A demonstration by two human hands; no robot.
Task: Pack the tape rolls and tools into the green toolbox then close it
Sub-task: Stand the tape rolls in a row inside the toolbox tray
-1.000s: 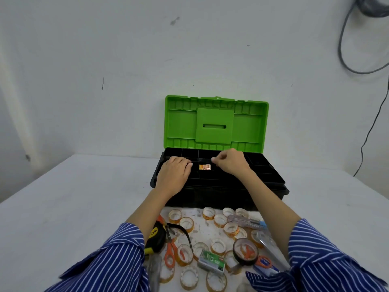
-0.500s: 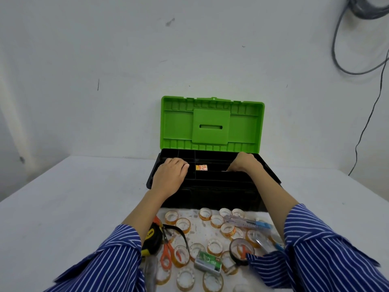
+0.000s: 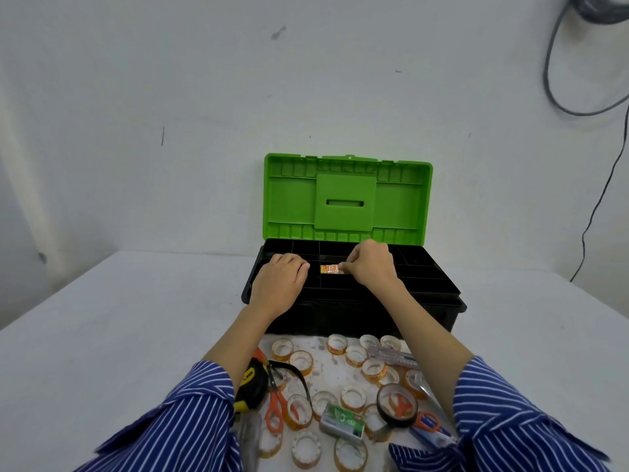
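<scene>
While the green toolbox [image 3: 349, 233] stands with its lid upright at the far side of the table [image 3: 102, 335], its black compartment tray [image 3: 425, 284] holds only a small orange-and-white packet [image 3: 329, 269] in a middle compartment. The tape rolls [image 3: 301, 361], orange scissors [image 3: 275, 405], yellow-and-black tape measure [image 3: 250, 386], black tape roll [image 3: 397, 405] and green-labelled box [image 3: 343, 425] all lie on the table in front of the toolbox. Half a second ago the right hand [image 3: 369, 267] was at the tray's right part; now it is back beside the packet, its curled fingertips touching the packet's right edge. The left hand [image 3: 280, 282] has stayed resting on the tray's left part, fingers bent downward, holding nothing that can be seen.
</scene>
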